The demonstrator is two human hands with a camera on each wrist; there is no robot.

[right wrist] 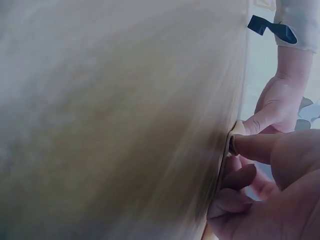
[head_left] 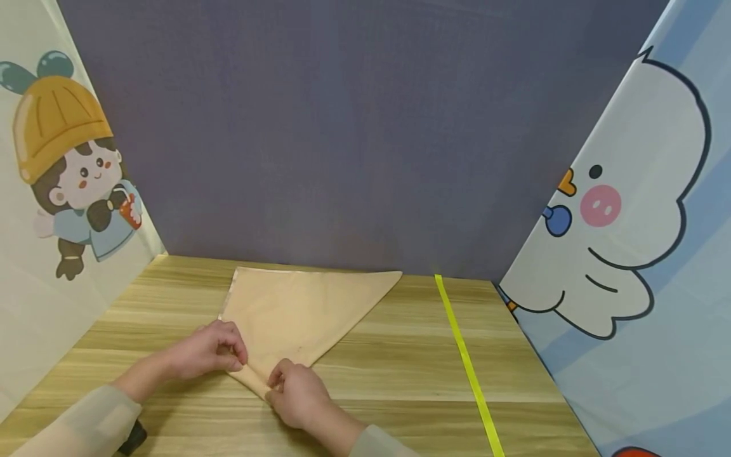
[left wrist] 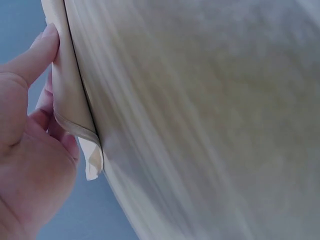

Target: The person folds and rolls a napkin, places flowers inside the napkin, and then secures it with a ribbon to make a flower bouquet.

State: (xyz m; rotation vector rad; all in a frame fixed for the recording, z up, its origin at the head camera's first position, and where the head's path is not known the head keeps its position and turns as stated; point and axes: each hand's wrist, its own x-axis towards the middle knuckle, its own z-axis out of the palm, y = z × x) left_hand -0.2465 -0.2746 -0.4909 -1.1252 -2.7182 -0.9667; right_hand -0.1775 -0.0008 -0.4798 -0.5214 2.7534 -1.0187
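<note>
A beige cloth [head_left: 297,308] lies on the table, folded, with a pointed corner to the far right and its near-left edge turned over in a narrow fold. My left hand [head_left: 208,349] pinches that folded edge, thumb on top. In the left wrist view the fold [left wrist: 72,90] shows between thumb and fingers, a loose end hanging below. Close by to the right, my right hand [head_left: 299,393] pinches the lower end of the same fold. The right wrist view shows the right hand's fingers [right wrist: 232,202] curled at the cloth's edge, with the left hand just beyond.
The wood-grain table [head_left: 394,381] carries a yellow strip [head_left: 465,355] running front to back on the right. A dark grey panel [head_left: 342,139] stands behind, with cartoon-printed panels at both sides. A black strap piece [head_left: 134,438] shows by the left sleeve.
</note>
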